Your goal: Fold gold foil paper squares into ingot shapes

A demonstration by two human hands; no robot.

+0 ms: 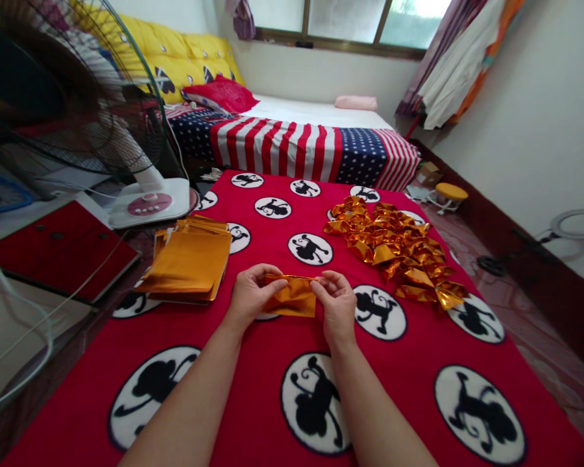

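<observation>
Between my hands is a sheet of shiny gold foil paper (292,299), its far edge folded over. My left hand (254,292) pinches the sheet's left end between thumb and fingers. At the right end, my right hand (337,299) grips the same far edge, thumb on top. A stack of flat gold foil sheets (187,259) lies to the left of my left hand. Off to the right sits a heap of folded gold foil pieces (394,246). All of it rests on a red cloth (253,376) printed with black monkey figures in white circles.
An electric fan (148,198) stands at the left, beside a dark red panel (58,243) and loose cables. Beyond the cloth is a bed with a stars-and-stripes cover (282,146). A yellow-topped stool (451,192) stands on the floor at the right.
</observation>
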